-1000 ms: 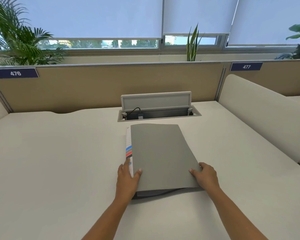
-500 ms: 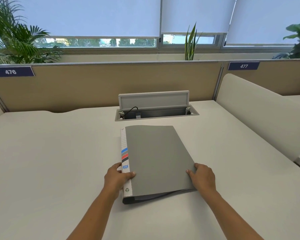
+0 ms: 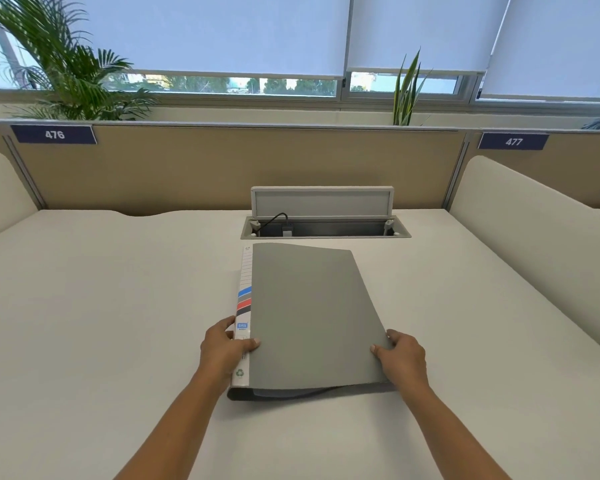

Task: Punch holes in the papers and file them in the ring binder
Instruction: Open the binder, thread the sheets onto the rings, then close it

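A grey ring binder (image 3: 309,313) lies on the white desk (image 3: 118,306), its white labelled spine on the left. Its front cover bows slightly upward at the near edge, leaving a dark gap. My left hand (image 3: 224,351) grips the spine near its lower end, thumb on the cover. My right hand (image 3: 402,358) holds the cover's lower right corner, thumb on top and fingers at the edge. No papers or hole punch are in view.
An open cable hatch (image 3: 323,216) with a black cable sits just behind the binder. Beige partition panels with labels 476 and 477 close the back, and rounded cream dividers (image 3: 534,244) bound both sides.
My left hand slid from the cover's near-left corner onto the spine. The right hand stayed at the lower right corner, and the cover's near edge has lifted slightly.
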`<move>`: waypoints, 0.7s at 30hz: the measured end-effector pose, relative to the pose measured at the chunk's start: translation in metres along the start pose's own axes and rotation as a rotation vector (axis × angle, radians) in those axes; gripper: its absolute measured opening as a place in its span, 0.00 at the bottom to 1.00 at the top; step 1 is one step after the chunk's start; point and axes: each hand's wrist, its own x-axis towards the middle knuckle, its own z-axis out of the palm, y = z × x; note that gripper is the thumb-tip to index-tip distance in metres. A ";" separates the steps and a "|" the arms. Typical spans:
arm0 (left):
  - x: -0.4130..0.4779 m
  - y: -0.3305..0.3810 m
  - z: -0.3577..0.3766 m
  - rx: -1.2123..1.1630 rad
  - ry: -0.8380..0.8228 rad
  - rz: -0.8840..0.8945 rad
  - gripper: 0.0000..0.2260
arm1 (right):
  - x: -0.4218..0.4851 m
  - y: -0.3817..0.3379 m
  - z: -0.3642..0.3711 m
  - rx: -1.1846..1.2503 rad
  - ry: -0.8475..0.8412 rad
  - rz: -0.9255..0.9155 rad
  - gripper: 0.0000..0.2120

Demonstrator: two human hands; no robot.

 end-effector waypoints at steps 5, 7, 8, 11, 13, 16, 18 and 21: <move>0.008 -0.001 -0.029 0.026 0.063 -0.020 0.26 | 0.001 -0.021 0.021 0.043 -0.082 -0.056 0.16; 0.013 -0.001 -0.046 0.034 0.089 -0.023 0.25 | 0.000 -0.033 0.033 0.045 -0.128 -0.088 0.16; 0.017 -0.001 -0.055 0.042 0.103 -0.023 0.25 | -0.001 -0.041 0.041 0.048 -0.149 -0.104 0.15; 0.029 0.000 -0.088 0.076 0.148 -0.029 0.27 | -0.005 -0.066 0.065 0.060 -0.201 -0.141 0.15; 0.039 0.001 -0.112 0.094 0.172 -0.041 0.29 | -0.009 -0.085 0.082 0.063 -0.231 -0.164 0.14; 0.054 0.002 -0.152 0.120 0.178 -0.057 0.28 | -0.017 -0.112 0.112 0.067 -0.274 -0.186 0.12; 0.064 0.003 -0.178 0.130 0.170 -0.073 0.28 | -0.024 -0.129 0.132 0.073 -0.295 -0.187 0.12; 0.082 0.006 -0.215 0.163 0.163 -0.085 0.31 | -0.035 -0.153 0.161 0.086 -0.318 -0.194 0.13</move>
